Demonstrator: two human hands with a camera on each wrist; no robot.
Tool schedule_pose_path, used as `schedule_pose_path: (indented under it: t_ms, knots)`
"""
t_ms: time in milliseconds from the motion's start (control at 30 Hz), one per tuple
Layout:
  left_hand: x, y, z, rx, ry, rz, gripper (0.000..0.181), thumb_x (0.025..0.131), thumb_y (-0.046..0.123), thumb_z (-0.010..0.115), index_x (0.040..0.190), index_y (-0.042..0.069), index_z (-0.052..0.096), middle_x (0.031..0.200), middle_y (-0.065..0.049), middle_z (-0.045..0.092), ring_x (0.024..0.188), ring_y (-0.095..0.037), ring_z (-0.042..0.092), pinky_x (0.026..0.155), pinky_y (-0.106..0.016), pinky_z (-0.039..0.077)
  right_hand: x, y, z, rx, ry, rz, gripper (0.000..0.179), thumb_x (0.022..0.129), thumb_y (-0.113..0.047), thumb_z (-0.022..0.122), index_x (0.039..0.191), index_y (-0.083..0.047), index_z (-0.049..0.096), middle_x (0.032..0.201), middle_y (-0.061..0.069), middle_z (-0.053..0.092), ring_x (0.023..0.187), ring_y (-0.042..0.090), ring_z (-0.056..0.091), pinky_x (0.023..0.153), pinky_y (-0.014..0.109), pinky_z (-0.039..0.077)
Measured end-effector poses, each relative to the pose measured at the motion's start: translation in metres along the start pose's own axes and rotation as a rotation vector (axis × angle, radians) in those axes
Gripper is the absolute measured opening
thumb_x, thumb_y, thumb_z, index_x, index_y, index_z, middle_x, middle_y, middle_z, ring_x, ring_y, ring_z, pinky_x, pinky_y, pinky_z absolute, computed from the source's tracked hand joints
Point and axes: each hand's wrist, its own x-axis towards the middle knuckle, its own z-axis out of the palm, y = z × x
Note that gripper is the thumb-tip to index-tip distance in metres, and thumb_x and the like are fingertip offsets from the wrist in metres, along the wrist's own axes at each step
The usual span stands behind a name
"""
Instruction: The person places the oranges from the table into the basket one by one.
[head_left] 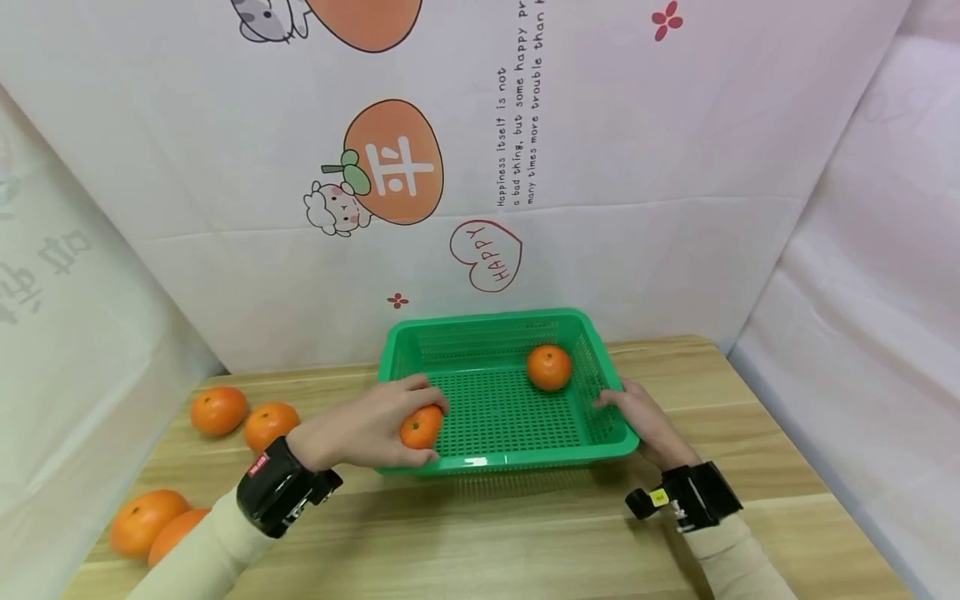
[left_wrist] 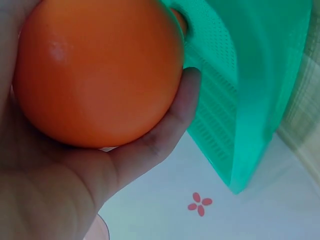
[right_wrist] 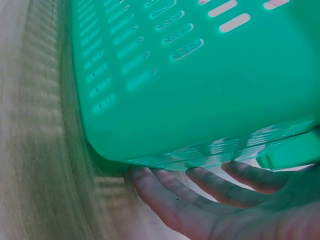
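My left hand [head_left: 386,419] grips a tangerine [head_left: 422,427] over the left front part of a green plastic basket [head_left: 495,458]. In the left wrist view the tangerine [left_wrist: 100,75] fills the palm, with a finger bent along its lower side. Another tangerine [head_left: 549,367] lies inside the basket, toward the back right. My right hand [head_left: 651,423] holds the basket's right side, thumb over the rim. Seen from the right wrist, the fingers [right_wrist: 175,205] lie against the outer wall of the basket [right_wrist: 210,90].
Several tangerines sit on the left of the wooden table [head_left: 487,542], two of them farther back [head_left: 218,411] and others nearer [head_left: 150,523], partly behind the left forearm. A white printed cloth [head_left: 600,250] hangs along the back edge, with more cloth at both sides.
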Motion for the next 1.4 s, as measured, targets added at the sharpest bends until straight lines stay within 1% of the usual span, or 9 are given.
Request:
schedule_pose_path:
  t_ms: [100,267,433,567,733,933,1167,1400]
  knots:
    - [0.007,0.001,0.000,0.028,-0.012,0.014,0.039,0.087,0.032,0.082,0.120,0.021,0.065,0.111,0.003,0.056,0.079,-0.006,0.056,0.067,-0.020,0.052,-0.001,-0.001,0.001,-0.001,-0.004,0.005,0.076,0.099,-0.013,0.050,0.166,0.001,0.017,0.156,0.036,0.044,0.129,0.036,0.062,0.096,0.038,0.058]
    - [0.020,0.002,-0.001,0.104,-0.009,0.052,0.037,0.086,0.031,0.083,0.117,0.019,0.066,0.105,0.002,0.055,0.079,-0.008,0.053,0.066,-0.019,0.048,-0.002,-0.002,0.001,-0.006,-0.001,0.004,0.076,0.099,-0.012,0.050,0.166,0.002,0.018,0.157,0.035,0.044,0.129,0.036,0.061,0.097,0.038,0.058]
    - [0.034,0.004,-0.002,0.200,-0.023,0.037,0.038,0.085,0.034,0.084,0.116,0.021,0.065,0.102,0.004,0.053,0.083,-0.011,0.051,0.066,-0.022,0.043,-0.001,-0.001,0.000,-0.005,0.005,0.001,0.075,0.098,-0.012,0.050,0.165,0.003,0.020,0.155,0.036,0.045,0.128,0.036,0.062,0.096,0.037,0.058]
    - [0.042,0.005,-0.002,0.240,-0.043,0.036,0.039,0.086,0.036,0.084,0.116,0.021,0.065,0.100,0.004,0.052,0.082,-0.011,0.050,0.066,-0.022,0.042,-0.001,0.000,0.001,0.002,0.003,0.002,0.075,0.098,-0.013,0.051,0.165,0.003,0.020,0.155,0.036,0.046,0.126,0.035,0.064,0.095,0.036,0.059]
    - [0.049,0.004,-0.002,0.258,-0.057,0.045,0.041,0.086,0.037,0.084,0.118,0.020,0.065,0.101,0.002,0.052,0.079,-0.012,0.050,0.065,-0.022,0.042,0.000,0.000,0.002,0.012,0.007,0.008,0.075,0.097,-0.012,0.051,0.165,0.001,0.022,0.154,0.035,0.047,0.126,0.035,0.064,0.095,0.037,0.059]
    - [0.054,0.004,-0.002,0.276,-0.057,0.056,0.042,0.087,0.040,0.083,0.119,0.020,0.065,0.100,0.003,0.052,0.081,-0.012,0.050,0.066,-0.023,0.042,0.000,-0.001,0.002,0.008,-0.002,-0.006,0.076,0.097,-0.011,0.052,0.166,0.002,0.020,0.154,0.036,0.046,0.125,0.033,0.064,0.095,0.038,0.059]
    - [0.060,0.004,-0.002,0.262,-0.067,0.049,0.041,0.088,0.038,0.083,0.121,0.021,0.065,0.103,0.002,0.054,0.081,-0.013,0.052,0.065,-0.022,0.044,-0.002,-0.001,0.001,0.007,0.002,-0.005,0.076,0.098,-0.011,0.051,0.166,0.002,0.020,0.155,0.035,0.046,0.124,0.032,0.064,0.095,0.036,0.058]
    - [0.067,0.005,-0.001,0.267,-0.065,0.057,0.041,0.088,0.038,0.083,0.121,0.021,0.065,0.103,0.002,0.053,0.082,-0.013,0.051,0.067,-0.023,0.043,-0.001,-0.001,0.000,0.004,0.000,0.000,0.075,0.098,-0.011,0.050,0.166,0.002,0.019,0.155,0.035,0.046,0.126,0.033,0.063,0.095,0.036,0.058]
